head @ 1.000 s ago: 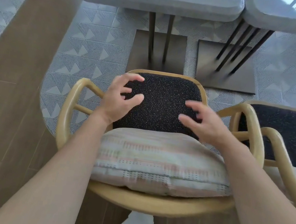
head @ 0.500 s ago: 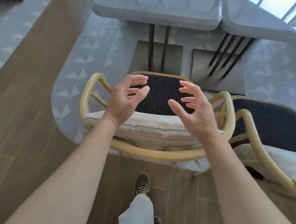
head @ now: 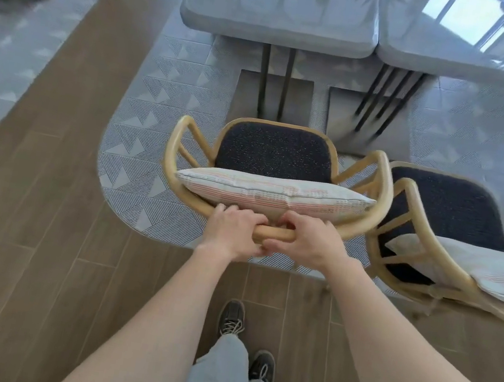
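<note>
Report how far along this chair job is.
Done: the striped cushion lies at the rear of the dark seat. In hand: the left hand and right hand grip the back rail of the chair. Left: it looks short of the table, not yet pushed under.

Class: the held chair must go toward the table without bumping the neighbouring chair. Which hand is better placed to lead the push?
Probably the right hand: it grips the back rail on the side nearer the second chair, so its push should turn the held chair away. The left hand grips beside it.
</note>
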Available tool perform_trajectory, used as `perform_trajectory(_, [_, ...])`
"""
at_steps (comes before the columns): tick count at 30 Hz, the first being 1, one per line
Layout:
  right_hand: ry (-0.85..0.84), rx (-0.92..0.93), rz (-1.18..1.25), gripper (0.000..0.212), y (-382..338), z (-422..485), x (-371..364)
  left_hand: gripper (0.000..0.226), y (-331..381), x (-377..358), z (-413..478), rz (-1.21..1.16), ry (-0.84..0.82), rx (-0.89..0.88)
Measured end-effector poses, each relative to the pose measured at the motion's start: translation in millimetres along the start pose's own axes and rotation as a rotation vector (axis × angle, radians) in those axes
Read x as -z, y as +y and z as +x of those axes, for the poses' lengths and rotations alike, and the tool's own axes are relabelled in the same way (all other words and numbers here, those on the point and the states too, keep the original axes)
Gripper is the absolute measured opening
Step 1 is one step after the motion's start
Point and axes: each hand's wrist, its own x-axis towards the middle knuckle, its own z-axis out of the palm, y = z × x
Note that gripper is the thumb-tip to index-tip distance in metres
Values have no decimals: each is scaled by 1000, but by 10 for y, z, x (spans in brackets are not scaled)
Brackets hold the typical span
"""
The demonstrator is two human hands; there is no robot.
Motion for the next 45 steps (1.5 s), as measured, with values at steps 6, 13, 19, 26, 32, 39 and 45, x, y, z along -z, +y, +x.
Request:
perform_trajectory(6, [-194, 85, -344, 33, -68, 262, -64, 24, -42, 18, 292, 196, -173, 16])
perform_trajectory(13, [-79, 109, -338, 28, -68, 495, 164, 28, -137, 268, 557, 251, -130, -57])
perform_trajectory(19, [-35, 144, -365, 30, -99, 894, 627, 24, -194, 759, 970, 272, -107, -79])
perform_trajectory(26, [-86, 165, -339, 16, -51, 1721, 1535, 13, -339, 1539, 1904, 250, -90, -190])
perform_trajectory(32, [-76, 112, -286, 22, -38, 2369, 2151, 17, -467, 2090, 2686, 224, -110, -236])
perform_trajectory(39, [-41, 213, -346, 12, -71, 2730, 2451, 16, -586, 2294, 2990, 229, -89, -218])
perform_trajectory(45, [26, 326, -358, 14, -82, 2681, 2314, 16, -667, 2175, 2829, 231, -44, -193])
